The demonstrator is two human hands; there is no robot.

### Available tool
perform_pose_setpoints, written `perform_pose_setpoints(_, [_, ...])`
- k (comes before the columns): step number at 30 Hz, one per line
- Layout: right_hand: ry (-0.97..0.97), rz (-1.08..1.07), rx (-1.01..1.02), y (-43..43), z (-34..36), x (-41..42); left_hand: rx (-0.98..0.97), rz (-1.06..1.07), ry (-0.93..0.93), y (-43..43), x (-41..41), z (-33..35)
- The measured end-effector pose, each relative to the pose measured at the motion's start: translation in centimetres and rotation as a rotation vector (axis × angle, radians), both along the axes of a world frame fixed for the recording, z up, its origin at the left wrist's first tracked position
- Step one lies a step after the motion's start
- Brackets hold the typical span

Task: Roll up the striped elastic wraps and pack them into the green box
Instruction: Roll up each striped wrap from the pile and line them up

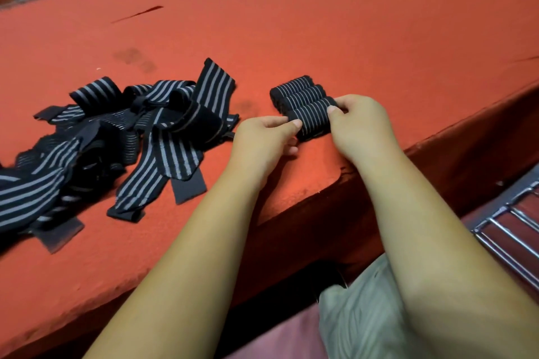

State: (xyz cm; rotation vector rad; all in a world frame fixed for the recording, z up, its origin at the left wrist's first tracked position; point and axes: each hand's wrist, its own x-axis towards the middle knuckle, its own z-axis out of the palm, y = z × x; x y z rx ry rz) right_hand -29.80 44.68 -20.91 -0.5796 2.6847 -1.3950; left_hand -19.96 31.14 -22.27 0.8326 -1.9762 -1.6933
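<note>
Pinching nearest rolled wrap [313,118] w/ L hand [262,137] & R hand [360,122] at its ends, long axis left-right.

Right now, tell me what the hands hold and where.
Both pinch one rolled wrap: left hand at its left end, right hand at its right end.

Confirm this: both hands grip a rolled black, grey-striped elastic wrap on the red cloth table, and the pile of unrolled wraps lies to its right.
Wrong side. In the head view the loose pile of unrolled wraps lies to the left of the rolled black, grey-striped elastic wrap, not its right. The left hand and right hand grip it on the red cloth table.
</note>
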Motion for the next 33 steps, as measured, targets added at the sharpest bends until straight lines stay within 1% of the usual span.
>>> perform_pose_setpoints(6, [-0.015, -0.025, 0.048, -0.2, 0.1, 0.3, -0.060, 0.015, -0.033, 0.5, 0.0, 0.3])
perform_pose_setpoints(11, [-0.018, -0.036, 0.047, -0.1, 0.4, 0.8, -0.112, 0.026, -0.038, 1.0, 0.3, 0.5])
perform_pose_setpoints(15, [-0.040, -0.086, -0.048, -0.3, 0.5, 1.0, -0.071, 0.029, -0.014, 1.2, 0.8, 0.7])
perform_pose_setpoints(18, [0.027, -0.150, -0.129, -0.6, 0.9, 1.3, -0.011, 0.020, -0.009, 1.0, 2.0, 1.3])
perform_pose_setpoints(21, [0.118, -0.171, -0.196, -1.0, 1.4, 2.3, -0.012, 0.011, -0.020, 0.7, 4.1, 1.9])
perform_pose_setpoints(24, [0.150, -0.105, -0.257, -2.1, 1.7, 3.7, -0.004, 0.032, 0.004, -0.2, 7.0, 2.7])
perform_pose_setpoints(27, [0.156, -0.004, -0.270, -4.3, 1.9, 5.4, -0.016, 0.066, 0.020, -1.6, 10.3, 3.5])
perform_pose_setpoints(33, [0.182, 0.183, -0.305, -8.8, 2.2, 10.0, -0.038, 0.166, -0.014, -5.4, 17.3, 4.6])
